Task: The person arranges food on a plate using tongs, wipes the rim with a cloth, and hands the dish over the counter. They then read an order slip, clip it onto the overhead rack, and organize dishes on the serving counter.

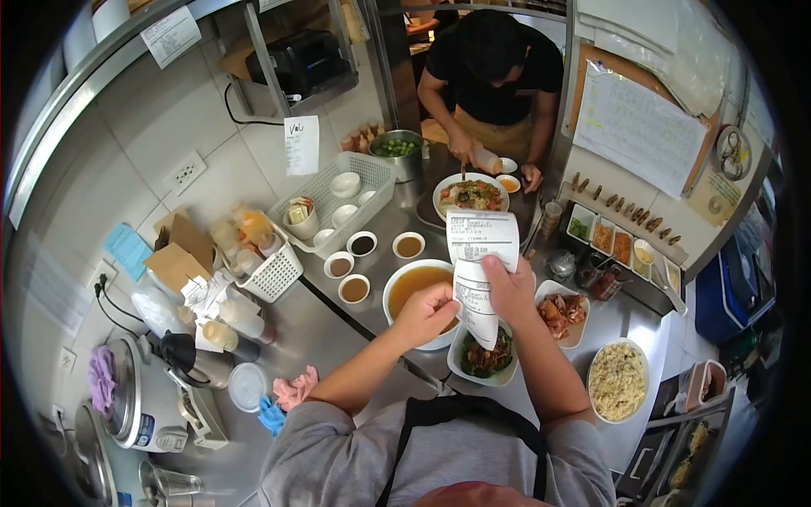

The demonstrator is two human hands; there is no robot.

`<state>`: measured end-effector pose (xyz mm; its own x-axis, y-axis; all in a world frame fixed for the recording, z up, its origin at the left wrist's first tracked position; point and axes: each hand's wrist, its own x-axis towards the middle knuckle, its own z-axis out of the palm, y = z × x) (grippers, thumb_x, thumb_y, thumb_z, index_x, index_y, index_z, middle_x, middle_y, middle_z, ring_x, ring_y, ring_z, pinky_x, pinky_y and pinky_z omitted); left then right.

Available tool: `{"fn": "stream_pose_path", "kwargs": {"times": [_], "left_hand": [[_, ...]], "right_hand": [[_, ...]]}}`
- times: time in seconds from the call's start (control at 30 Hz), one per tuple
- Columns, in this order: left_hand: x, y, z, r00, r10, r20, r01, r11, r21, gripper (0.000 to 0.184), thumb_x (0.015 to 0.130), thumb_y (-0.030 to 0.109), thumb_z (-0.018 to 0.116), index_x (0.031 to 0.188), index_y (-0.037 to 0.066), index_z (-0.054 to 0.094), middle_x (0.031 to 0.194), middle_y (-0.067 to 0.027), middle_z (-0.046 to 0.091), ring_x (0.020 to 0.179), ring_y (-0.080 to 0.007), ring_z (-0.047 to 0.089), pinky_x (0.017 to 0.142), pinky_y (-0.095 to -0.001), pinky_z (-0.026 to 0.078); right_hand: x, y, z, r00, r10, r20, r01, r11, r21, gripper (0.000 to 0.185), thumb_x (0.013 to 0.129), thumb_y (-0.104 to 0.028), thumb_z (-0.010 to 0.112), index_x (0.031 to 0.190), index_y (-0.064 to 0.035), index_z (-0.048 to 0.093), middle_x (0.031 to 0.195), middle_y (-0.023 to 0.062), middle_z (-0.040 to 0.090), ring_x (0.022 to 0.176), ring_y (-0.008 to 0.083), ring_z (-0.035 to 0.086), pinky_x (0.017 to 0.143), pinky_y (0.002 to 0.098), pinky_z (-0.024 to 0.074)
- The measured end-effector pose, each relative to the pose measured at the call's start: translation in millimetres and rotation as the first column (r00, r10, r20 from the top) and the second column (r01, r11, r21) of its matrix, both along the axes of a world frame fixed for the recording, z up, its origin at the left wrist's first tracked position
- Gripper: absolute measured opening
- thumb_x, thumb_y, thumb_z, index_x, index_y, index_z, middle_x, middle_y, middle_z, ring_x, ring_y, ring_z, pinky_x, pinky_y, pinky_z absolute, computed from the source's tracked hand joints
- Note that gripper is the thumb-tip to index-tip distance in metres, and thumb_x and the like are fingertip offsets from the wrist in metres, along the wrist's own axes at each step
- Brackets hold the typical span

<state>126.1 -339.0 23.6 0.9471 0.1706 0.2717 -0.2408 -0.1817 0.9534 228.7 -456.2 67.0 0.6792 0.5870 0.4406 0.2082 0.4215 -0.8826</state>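
Observation:
A long printed receipt [481, 239] hangs curled in front of me, over the counter. My right hand [512, 289] pinches it along its right side, thumb on the paper. At the strip's left edge, my left hand [427, 314] is closed with its fingertips on the paper. Beneath my left hand stands a large bowl of brown broth [407, 283], partly covered by the hand. Under the receipt's lower end is a white dish of dark leafy food [483, 359]. A bowl of meat pieces [561, 313] sits right of my right wrist.
Across the counter, a person [494, 76] holds a bottle [487, 160] near a plate of food [470, 201]. Several sauce cups [354, 289] stand left of the broth, a rice bowl [618, 382] at right. Baskets [274, 275], a rice cooker [152, 397] and cloths [296, 389] line the left.

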Motion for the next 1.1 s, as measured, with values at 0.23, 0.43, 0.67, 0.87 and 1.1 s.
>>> {"fn": "stream_pose_path", "kwargs": {"times": [0.23,0.43,0.67,0.87,1.1], "left_hand": [[-3,-2,-26,0.99,-0.137,0.018,0.137,0.957,-0.255,0.013,0.082,0.005,0.044,0.091,0.0,0.05,0.089,-0.0026,0.055,0.079,-0.006,0.05,0.07,-0.0218,0.041],[-7,-14,-19,0.975,-0.209,0.069,0.22,0.923,-0.317,0.027,0.078,0.004,0.047,0.105,-0.002,0.047,0.1,-0.0055,0.054,0.092,-0.0117,0.051,0.08,-0.027,0.04],[-7,-8,-18,0.977,-0.214,0.005,0.205,0.926,-0.318,0.028,0.081,0.009,0.045,0.106,-0.003,0.048,0.101,-0.0064,0.054,0.093,-0.0123,0.05,0.082,-0.0265,0.038],[-9,-11,-21,0.979,-0.184,-0.085,0.145,0.927,-0.345,0.03,0.086,0.017,0.04,0.105,-0.004,0.049,0.1,-0.0076,0.055,0.092,-0.0132,0.051,0.08,-0.0258,0.039],[-8,-18,-18,0.985,-0.137,-0.102,0.097,0.941,-0.324,0.027,0.086,0.014,0.038,0.1,-0.006,0.051,0.091,-0.0053,0.057,0.083,-0.0086,0.051,0.073,-0.0229,0.04]], "right_hand": [[1,-11,-25,0.993,0.087,0.079,-0.09,0.995,0.033,0.021,0.081,-0.007,0.048,0.098,0.0027,0.053,0.092,0.0066,0.057,0.082,0.0115,0.053,0.071,0.0241,0.0423],[3,-14,-33,0.996,0.087,-0.005,-0.087,0.996,0.034,0.021,0.082,-0.009,0.048,0.098,0.0024,0.053,0.091,0.006,0.057,0.081,0.0113,0.053,0.07,0.0236,0.0423],[6,-13,-35,0.978,0.014,-0.21,-0.026,0.998,-0.057,0.023,0.082,-0.016,0.049,0.095,0.0021,0.054,0.086,0.0051,0.058,0.074,0.0091,0.052,0.065,0.0217,0.0424],[4,-13,-32,0.925,0.083,-0.37,-0.074,0.997,0.038,0.027,0.082,-0.018,0.05,0.099,0.0024,0.052,0.085,0.0062,0.058,0.072,0.0099,0.054,0.063,0.0222,0.0444],[11,-18,-34,0.869,0.121,-0.48,-0.082,0.991,0.102,0.027,0.081,-0.017,0.051,0.1,0.0018,0.05,0.086,0.0078,0.058,0.071,0.0121,0.056,0.063,0.0244,0.0469]]}}
